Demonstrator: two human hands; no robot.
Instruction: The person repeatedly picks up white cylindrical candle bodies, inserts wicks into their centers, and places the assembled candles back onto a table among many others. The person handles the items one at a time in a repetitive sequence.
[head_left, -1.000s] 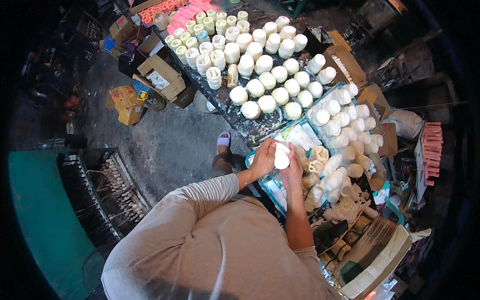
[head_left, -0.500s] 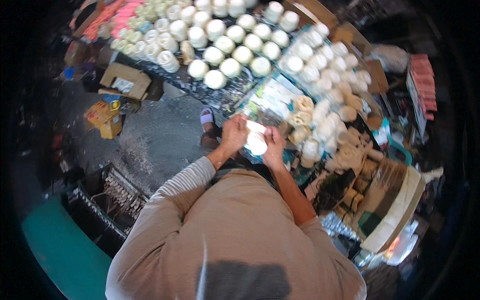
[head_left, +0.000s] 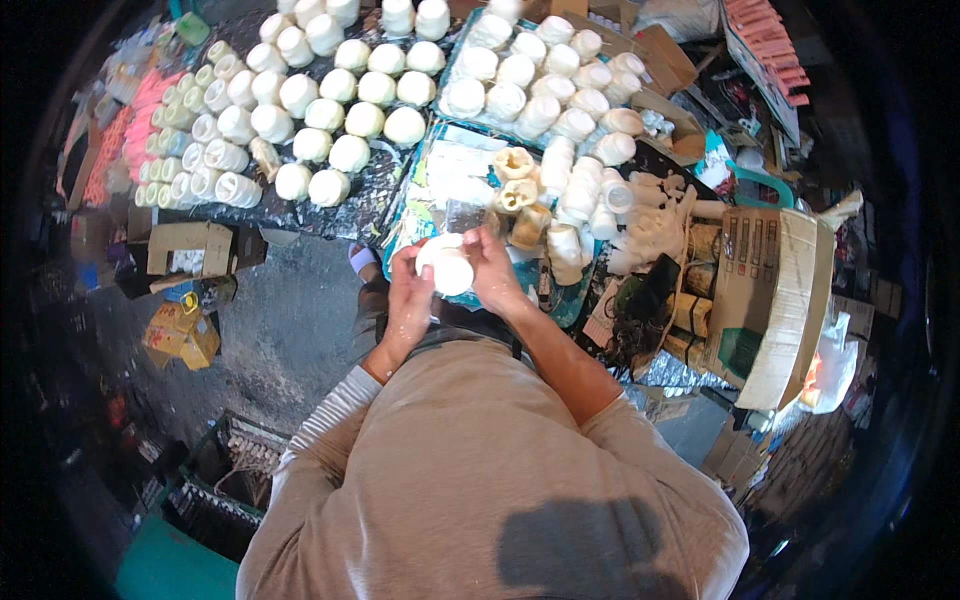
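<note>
Between my two hands is a small white rounded piece (head_left: 452, 272), cup-like, with a round end turned up towards me. The fingers of my left hand (head_left: 406, 296) curl round its left side, the thumb lying over its front. On its far right side my right hand (head_left: 489, 270) is closed against it. The piece is held in front of my waist, over the near edge of a blue-green work surface (head_left: 400, 225). Just beyond my hands lie white sheets or scraps (head_left: 460, 165) and hollow cream-coloured moulds (head_left: 517, 194).
Rows of white cup-shaped pieces (head_left: 350, 154) stand on a black-covered table. More fill a blue tray (head_left: 440, 98). At right are stacked pale cylinders (head_left: 580, 190) and a large open cardboard box (head_left: 745, 300). Small boxes (head_left: 190, 250) sit at left; a green-edged crate (head_left: 215, 470) stands lower left.
My view has swung, so the table now sits further left. The white piece has been turned in my hands, its round end now showing, and my left hand has shifted down along it.
</note>
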